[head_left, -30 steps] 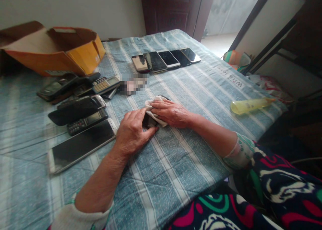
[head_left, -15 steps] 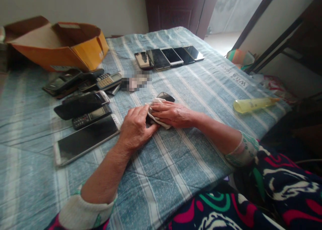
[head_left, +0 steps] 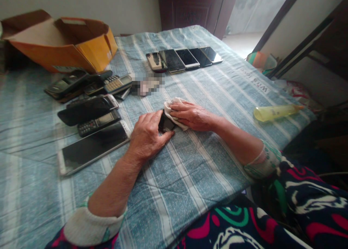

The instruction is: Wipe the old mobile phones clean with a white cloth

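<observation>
A dark mobile phone (head_left: 166, 123) lies flat on the striped tablecloth, partly covered. My left hand (head_left: 144, 135) grips its left end between thumb and fingers. Pressed onto the phone's upper right part is a white cloth (head_left: 168, 108), held under the flattened fingers of my right hand (head_left: 195, 115). Left of my left hand rest a large white-framed smartphone (head_left: 95, 147), a black keypad phone (head_left: 100, 123) and a black phone (head_left: 83, 111). The far end of the phone being wiped is hidden by the cloth and right hand.
Several smartphones (head_left: 174, 61) lie in a row at the far side. A pile of old phones (head_left: 69, 84) sits before an open orange cardboard box (head_left: 92, 54). A yellow translucent bottle (head_left: 276, 113) lies near the right table edge. One patch beyond my hands is pixelated.
My right hand and the cloth have slid up and to the right across the phone, uncovering more of its dark surface near my left hand. My left hand keeps its grip.
</observation>
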Tool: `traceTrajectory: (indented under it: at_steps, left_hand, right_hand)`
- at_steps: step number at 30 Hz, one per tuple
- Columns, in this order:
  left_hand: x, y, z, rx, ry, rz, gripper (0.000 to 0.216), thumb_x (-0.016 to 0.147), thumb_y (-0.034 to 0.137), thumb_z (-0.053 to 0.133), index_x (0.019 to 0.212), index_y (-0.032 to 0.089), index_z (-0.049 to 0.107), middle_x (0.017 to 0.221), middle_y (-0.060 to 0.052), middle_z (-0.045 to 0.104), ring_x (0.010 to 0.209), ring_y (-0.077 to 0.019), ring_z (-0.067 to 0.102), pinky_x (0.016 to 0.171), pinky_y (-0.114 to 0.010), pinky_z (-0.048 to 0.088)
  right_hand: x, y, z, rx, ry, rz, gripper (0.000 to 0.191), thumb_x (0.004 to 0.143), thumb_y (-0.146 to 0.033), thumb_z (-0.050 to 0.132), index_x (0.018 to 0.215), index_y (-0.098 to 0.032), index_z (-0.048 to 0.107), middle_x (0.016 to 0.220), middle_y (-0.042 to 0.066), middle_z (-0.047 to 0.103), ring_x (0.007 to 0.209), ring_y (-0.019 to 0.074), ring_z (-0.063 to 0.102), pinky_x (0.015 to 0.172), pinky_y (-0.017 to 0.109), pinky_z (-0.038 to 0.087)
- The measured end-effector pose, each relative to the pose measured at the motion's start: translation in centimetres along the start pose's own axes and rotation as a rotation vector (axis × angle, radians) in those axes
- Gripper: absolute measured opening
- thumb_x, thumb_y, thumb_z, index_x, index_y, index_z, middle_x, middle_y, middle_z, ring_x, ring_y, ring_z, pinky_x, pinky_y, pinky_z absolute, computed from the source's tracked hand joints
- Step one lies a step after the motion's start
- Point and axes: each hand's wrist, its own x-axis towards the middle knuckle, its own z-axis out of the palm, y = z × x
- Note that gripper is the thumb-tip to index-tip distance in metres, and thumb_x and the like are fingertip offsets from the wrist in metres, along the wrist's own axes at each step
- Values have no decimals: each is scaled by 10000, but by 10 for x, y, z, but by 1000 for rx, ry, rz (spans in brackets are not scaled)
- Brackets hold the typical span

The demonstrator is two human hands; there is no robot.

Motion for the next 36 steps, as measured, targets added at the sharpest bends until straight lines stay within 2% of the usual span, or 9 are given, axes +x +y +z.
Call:
traceTrajectory:
  at_steps: [5, 12, 15, 19, 22, 25, 32, 36]
  left_hand:
    - [0, -1, 0, 2, 12, -11, 595, 764, 393, 552, 1272, 94, 469, 1170, -150, 599, 1077, -311, 532, 968, -450, 413]
    - [1, -1, -2, 50, -19, 3, 400, 756, 345, 535, 1068, 99, 586, 1037, -150, 620, 1014, -310, 550, 934, -441, 435]
    - [1, -1, -2, 33, -27, 15, 370, 753, 348, 548, 1037, 115, 588, 1037, -149, 619, 1026, -315, 546, 928, -455, 434]
    - [0, -2, -2, 11, -21, 4, 392, 759, 383, 570, 1071, 145, 576, 1087, -134, 607, 1048, -310, 532, 925, -453, 436]
    - [-1, 0, -2, 18, -20, -1, 356, 786, 383, 552, 1054, 151, 586, 1080, -132, 605, 1031, -301, 536, 922, -445, 438]
    - [-1, 1, -2, 11, -20, -9, 337, 793, 360, 548, 1051, 148, 589, 1082, -134, 601, 1032, -296, 535, 919, -441, 440]
    - [-3, 0, -2, 14, -29, -19, 355, 776, 339, 580, 1072, 143, 580, 1115, -140, 599, 1069, -303, 525, 937, -449, 442]
    - [-5, 0, -2, 25, -36, -38, 359, 770, 303, 583, 1084, 128, 582, 1158, -155, 592, 1093, -311, 519, 940, -448, 448]
  right_hand:
    - [5, -21, 6, 33, -23, -87, 289, 963, -188, 392, 1182, -149, 578, 1276, 124, 549, 1305, 211, 397, 1079, 454, 333]
    - [8, -29, 16, 9, 47, -114, 278, 970, -167, 363, 1068, -140, 621, 1112, 115, 611, 1158, 190, 505, 977, 371, 418]
    - [6, -27, 18, -45, 118, -78, 256, 972, -199, 385, 1097, -142, 601, 1121, 113, 605, 1097, 195, 532, 927, 361, 439]
    - [4, -26, 16, -153, 189, 75, 220, 946, -244, 470, 1116, -156, 579, 1118, 108, 597, 1054, 223, 533, 892, 387, 434]
    - [3, -26, 14, -215, 157, 164, 169, 929, -268, 507, 1030, -173, 603, 1052, 93, 610, 983, 226, 533, 851, 380, 428]
    - [3, -28, 16, -258, 123, 187, 177, 941, -277, 479, 969, -170, 618, 985, 92, 615, 926, 222, 522, 806, 363, 417]
    - [5, -41, 18, -308, 106, 155, 202, 959, -258, 440, 1015, -174, 615, 862, 79, 590, 884, 221, 492, 753, 348, 382]
    - [5, -49, 5, -305, -3, 113, 160, 922, -229, 489, 1010, -158, 603, 897, 84, 582, 872, 221, 485, 749, 353, 382]
